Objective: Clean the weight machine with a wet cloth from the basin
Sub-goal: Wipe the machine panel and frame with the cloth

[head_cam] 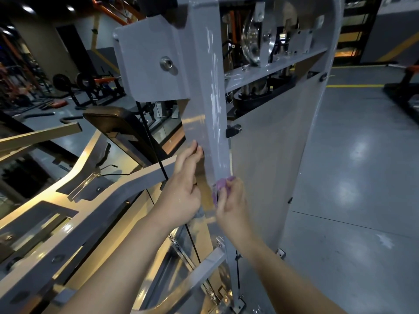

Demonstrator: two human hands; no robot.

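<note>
The left hand (181,189) and right hand (231,205) are bare, and the left forearm (127,257) and right forearm (283,275) are uncovered down to the lower edge. A faint wet sheen marks the left hand's back.

Weight machine's upright post (213,109) stands at centre. Left hand (181,196) lies against the post's left edge. Right hand (231,200) is just beside it, on the right, holding the cloth (221,184) on the post's front. Guard panel (272,166) is right of the post. Pulley (251,39) is at the top, behind the post. Cable (154,150) runs down left of the post, passing behind the left hand. Barbell racks (90,87) are far left, well behind.
</note>
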